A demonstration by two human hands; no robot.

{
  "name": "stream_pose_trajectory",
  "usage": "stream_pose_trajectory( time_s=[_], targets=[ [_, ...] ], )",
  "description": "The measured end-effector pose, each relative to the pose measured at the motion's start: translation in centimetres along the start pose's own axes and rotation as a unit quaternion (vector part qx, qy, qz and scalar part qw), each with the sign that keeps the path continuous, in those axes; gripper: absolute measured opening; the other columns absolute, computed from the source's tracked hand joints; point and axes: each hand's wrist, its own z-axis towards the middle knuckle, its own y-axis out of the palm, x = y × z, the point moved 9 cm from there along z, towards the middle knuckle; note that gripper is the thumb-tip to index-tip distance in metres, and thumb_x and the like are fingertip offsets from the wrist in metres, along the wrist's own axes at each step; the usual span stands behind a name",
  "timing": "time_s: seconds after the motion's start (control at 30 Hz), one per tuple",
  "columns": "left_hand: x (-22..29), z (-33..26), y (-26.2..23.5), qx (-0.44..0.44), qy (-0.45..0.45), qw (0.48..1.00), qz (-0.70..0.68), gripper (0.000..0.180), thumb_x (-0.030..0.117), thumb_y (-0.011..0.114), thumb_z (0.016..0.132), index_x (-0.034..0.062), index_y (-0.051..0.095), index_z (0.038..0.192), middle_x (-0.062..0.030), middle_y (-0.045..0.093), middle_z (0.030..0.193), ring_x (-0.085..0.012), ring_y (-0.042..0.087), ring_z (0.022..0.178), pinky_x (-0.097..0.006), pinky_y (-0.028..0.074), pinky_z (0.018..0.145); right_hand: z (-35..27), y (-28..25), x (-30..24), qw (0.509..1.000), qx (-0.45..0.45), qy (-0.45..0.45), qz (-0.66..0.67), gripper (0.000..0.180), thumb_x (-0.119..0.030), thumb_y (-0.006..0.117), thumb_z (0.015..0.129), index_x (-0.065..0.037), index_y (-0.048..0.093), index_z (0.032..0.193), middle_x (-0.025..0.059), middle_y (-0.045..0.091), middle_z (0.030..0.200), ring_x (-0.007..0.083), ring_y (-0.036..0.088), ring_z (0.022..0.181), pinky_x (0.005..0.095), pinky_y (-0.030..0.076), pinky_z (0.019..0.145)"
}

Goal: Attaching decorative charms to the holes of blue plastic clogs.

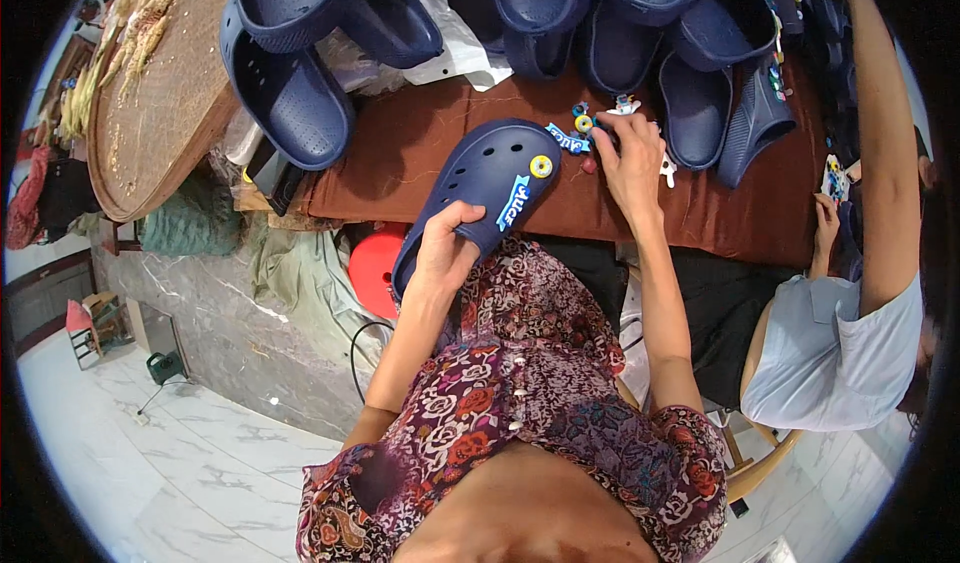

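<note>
My left hand (445, 248) grips a navy foam clog (480, 173) by its side, thumb on top. The clog is tilted, its holed toe pointing up and right. Fixed on its upper are a round yellow-and-white charm (541, 167) and a blue lettered banner charm (513, 203). On the brown cloth (385, 128), my right hand (630, 158) has thumb and forefinger drawn together at a cluster of small charms; what sits between the fingertips is too small to make out. Beside them lie another blue banner charm (568, 140), a round yellow charm (583, 123) and a dark red one (589, 165).
Several navy clogs (290, 103) line the table's far side, with white plastic (465, 48) among them. At the right sits another person in a light blue shirt (835, 353), one arm stretched forward. A woven tray (165, 93) leans at the left; a red round object (376, 271) is below the table edge.
</note>
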Motion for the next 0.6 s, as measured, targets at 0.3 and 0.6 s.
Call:
stream_pose_trajectory(
  time_s=[0.3, 0.6],
  targets=[
    [-0.1, -1.0, -0.1, 0.021, -0.011, 1.000, 0.020, 0.035, -0.001, 0.060, 0.076, -0.0048, 0.055, 0.110, -0.0125, 0.061, 0.105, -0.0238, 0.060, 0.096, -0.035, 0.049, 0.091, 1.2, 1.3, -0.4, 0.999, -0.049, -0.007, 0.006, 0.020, -0.022, 0.072, 0.079, -0.008, 0.062, 0.090, 0.0088, 0.061, 0.091, 0.0295, 0.053, 0.087, 0.0412, 0.036, 0.076],
    [-0.8, -1.2, -0.9, 0.030, -0.007, 0.996, 0.081, 0.029, 0.001, 0.062, 0.076, -0.0046, 0.059, 0.104, -0.0101, 0.064, 0.099, -0.0206, 0.062, 0.090, -0.034, 0.050, 0.085, 0.3, 1.0, -3.3, 0.902, -0.176, 0.105, 0.379, 0.016, -0.011, 0.069, 0.087, -0.001, 0.065, 0.098, 0.0027, 0.065, 0.090, 0.0091, 0.060, 0.081, 0.0253, 0.049, 0.074]
  ],
)
